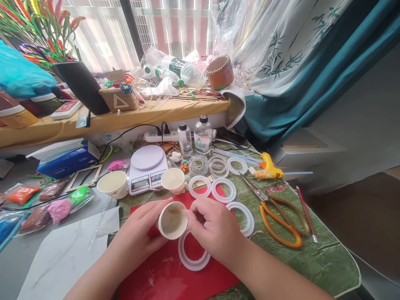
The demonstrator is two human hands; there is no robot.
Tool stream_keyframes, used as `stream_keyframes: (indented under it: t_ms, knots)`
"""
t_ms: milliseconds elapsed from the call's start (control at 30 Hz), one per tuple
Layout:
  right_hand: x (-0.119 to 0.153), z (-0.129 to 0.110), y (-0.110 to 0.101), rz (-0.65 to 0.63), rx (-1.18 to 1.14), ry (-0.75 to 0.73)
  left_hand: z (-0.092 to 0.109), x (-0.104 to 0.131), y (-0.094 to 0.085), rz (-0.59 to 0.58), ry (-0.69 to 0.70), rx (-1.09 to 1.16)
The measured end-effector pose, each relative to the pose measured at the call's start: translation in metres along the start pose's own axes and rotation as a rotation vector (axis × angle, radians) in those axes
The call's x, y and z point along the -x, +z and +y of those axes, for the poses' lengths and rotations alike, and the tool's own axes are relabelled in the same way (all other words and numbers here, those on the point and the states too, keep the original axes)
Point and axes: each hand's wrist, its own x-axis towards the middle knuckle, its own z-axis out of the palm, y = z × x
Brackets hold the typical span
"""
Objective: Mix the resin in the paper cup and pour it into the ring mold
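My left hand [141, 228] is wrapped round a white paper cup [173, 227], which tips toward me above a red sheet [162, 271]. Inside the cup is some pale liquid. My right hand [215, 229] pinches a thin wooden stick [178, 211] whose far end dips into the cup. Below that hand lies a translucent ring mould [194, 265], partly covered by it. More such rings sit just beyond, among them a white ring [223, 190] and a ring mould at the right [248, 221]. A second paper cup [173, 181] stands behind the held one.
A kitchen scale [148, 166], another paper cup [113, 185] and two clear bottles [203, 137] stand farther back. To the right lie orange-handled scissors [281, 221], a yellow glue gun [268, 166] and a red pencil [304, 212]. Bagged clay [59, 210] is at left.
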Motion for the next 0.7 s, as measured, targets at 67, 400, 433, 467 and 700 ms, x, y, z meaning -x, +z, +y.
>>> stream_keyframes:
  t_ms: [67, 400, 433, 467, 700]
  knots:
    - [-0.0003, -0.0007, -0.0010, -0.014, -0.010, 0.026, -0.0002, 0.0002, 0.0002, -0.003, -0.004, -0.001]
    - [-0.0008, -0.0013, -0.0001, -0.049, -0.071, 0.074, -0.0005, 0.0013, 0.0010, -0.010, -0.009, 0.016]
    - [-0.0008, -0.0011, 0.0003, -0.028, -0.049, 0.063, -0.0005, 0.0013, 0.0011, -0.012, -0.010, 0.015]
    - [-0.0007, -0.0009, 0.0006, -0.019, -0.035, 0.058, -0.0005, 0.0013, 0.0011, -0.013, -0.010, 0.013]
    - [-0.0001, -0.0008, 0.0015, -0.016, -0.009, 0.075, -0.0003, 0.0008, 0.0008, -0.002, -0.003, 0.004]
